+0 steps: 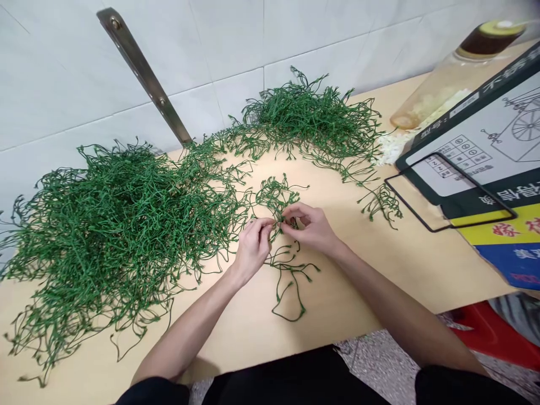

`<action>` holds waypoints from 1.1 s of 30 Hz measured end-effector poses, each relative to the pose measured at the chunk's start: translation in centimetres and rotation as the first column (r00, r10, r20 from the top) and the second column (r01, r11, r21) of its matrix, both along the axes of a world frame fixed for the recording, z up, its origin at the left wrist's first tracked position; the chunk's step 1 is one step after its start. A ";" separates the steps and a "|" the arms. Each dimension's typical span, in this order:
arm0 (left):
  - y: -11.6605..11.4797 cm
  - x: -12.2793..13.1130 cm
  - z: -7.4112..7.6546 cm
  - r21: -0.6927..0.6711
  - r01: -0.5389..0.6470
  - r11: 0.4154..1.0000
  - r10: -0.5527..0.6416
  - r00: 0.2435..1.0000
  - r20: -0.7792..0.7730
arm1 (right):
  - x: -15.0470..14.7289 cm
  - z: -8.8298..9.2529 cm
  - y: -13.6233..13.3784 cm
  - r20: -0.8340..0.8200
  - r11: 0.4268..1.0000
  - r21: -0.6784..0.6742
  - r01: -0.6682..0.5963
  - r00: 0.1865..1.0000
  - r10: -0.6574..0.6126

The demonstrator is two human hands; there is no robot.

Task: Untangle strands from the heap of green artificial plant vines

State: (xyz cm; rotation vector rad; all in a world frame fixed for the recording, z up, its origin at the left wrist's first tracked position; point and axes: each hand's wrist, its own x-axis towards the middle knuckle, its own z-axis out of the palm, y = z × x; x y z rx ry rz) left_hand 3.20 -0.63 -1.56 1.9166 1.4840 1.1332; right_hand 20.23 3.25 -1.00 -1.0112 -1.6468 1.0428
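My left hand (252, 246) and my right hand (310, 225) meet over the middle of the wooden table (363, 292), both pinched on a thin green branched stem piece (276, 199). Part of that stem hangs below my hands in a loose loop (291, 292) lying on the table. A big heap of the same green stems (113, 225) lies to the left of my hands. A second heap (312, 121) lies at the back by the tiled wall.
A cardboard box with printed labels (489, 157) lies at the right, with a black wire frame (447, 191) on it. A clear bottle with a dark cap (447, 84) lies behind it. A metal bracket (143, 73) runs down the wall. A red stool (489, 332) stands beyond the table's edge.
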 end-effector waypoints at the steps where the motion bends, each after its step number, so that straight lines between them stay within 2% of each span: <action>1: 0.1 0.0 0.0 0.020 0.014 1.000 -0.013 1.000 -0.003 | 0.0 0.0 0.0 -0.001 1.000 -0.003 0.000 1.000 0.000; 7: 0.4 -0.1 -0.2 0.111 0.046 0.993 -0.042 0.998 -0.046 | 0.0 -0.2 0.2 -0.029 0.999 -0.036 -0.002 1.000 0.001; 22: -0.1 0.3 0.5 0.139 0.009 0.990 -0.001 0.998 -0.060 | -0.2 0.3 0.1 -0.147 0.985 -0.167 -0.053 0.989 0.028; 26: -0.1 0.2 0.2 0.153 0.003 0.988 0.010 0.996 -0.089 | -0.2 0.3 0.1 -0.152 0.982 -0.187 -0.029 0.988 0.000; 33: -0.1 0.1 0.0 0.219 -0.030 0.975 0.065 0.985 -0.158 | 0.0 0.5 0.5 -0.240 0.943 -0.330 0.042 0.962 -0.127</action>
